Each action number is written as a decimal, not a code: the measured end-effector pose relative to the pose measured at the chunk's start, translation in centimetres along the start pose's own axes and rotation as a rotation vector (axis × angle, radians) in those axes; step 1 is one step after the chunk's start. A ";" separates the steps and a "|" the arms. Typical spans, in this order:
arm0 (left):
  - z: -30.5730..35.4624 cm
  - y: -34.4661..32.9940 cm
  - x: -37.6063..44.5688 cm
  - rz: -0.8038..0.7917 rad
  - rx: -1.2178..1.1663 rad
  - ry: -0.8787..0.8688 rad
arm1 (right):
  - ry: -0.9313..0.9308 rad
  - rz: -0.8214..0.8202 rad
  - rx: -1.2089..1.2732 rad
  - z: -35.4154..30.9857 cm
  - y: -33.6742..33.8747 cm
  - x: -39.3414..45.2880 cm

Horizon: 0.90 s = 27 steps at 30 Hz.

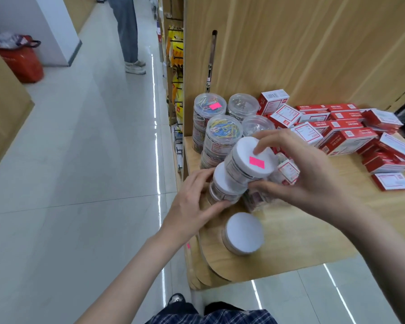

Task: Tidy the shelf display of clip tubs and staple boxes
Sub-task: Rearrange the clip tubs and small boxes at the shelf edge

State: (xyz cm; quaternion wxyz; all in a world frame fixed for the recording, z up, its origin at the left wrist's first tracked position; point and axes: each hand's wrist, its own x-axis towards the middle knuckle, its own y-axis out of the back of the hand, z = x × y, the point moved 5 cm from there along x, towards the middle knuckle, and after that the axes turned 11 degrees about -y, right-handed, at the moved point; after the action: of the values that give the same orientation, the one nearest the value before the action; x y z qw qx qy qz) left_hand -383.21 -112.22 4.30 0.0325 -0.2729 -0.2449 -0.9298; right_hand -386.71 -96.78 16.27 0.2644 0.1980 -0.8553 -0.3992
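Note:
My right hand (311,174) grips a white-lidded clip tub with a pink sticker (248,160), tilted above the wooden shelf (313,232). My left hand (192,206) holds a second white-lidded tub (225,188) just below and left of it. A third white-lidded tub (243,233) stands alone near the shelf's front. Behind them stand stacked clear tubs of coloured paper clips (222,134) and silver clips (242,106). Red and white staple boxes (346,136) lie jumbled over the shelf's right half. A small box (288,170) sits partly hidden behind my right hand.
A wooden back panel (313,54) rises behind the shelf. The tiled aisle floor (91,160) opens on the left, where a person's legs (129,38) stand far off. A red bag (21,59) sits at the far left. Hanging goods (175,54) line the neighbouring rack.

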 end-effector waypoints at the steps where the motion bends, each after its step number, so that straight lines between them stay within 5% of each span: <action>1: 0.1 0.1 -0.1 0.011 0.006 0.011 | 0.008 0.003 0.015 -0.1 0.7 -0.2; 7: 2.1 -0.4 -3.9 0.198 0.088 0.097 | 0.164 -0.104 -0.133 -0.5 2.1 -4.4; 14: 5.5 -3.2 -8.5 0.293 0.126 0.284 | 0.347 0.011 -0.417 0.2 -1.9 -7.8; 21: 5.8 -4.1 -9.1 0.209 0.162 0.373 | 0.304 0.120 -0.440 0.9 -3.0 -8.7; 27: 4.6 -1.0 -7.1 0.297 0.149 0.341 | 0.190 0.227 -0.469 1.1 -4.5 -9.1</action>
State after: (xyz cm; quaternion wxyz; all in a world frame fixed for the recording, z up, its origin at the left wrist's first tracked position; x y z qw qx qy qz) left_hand -375.15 -109.70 3.52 0.2296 -0.1418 -0.2609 -0.9269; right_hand -379.73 -93.88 9.40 0.4250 0.0707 -0.7276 -0.5338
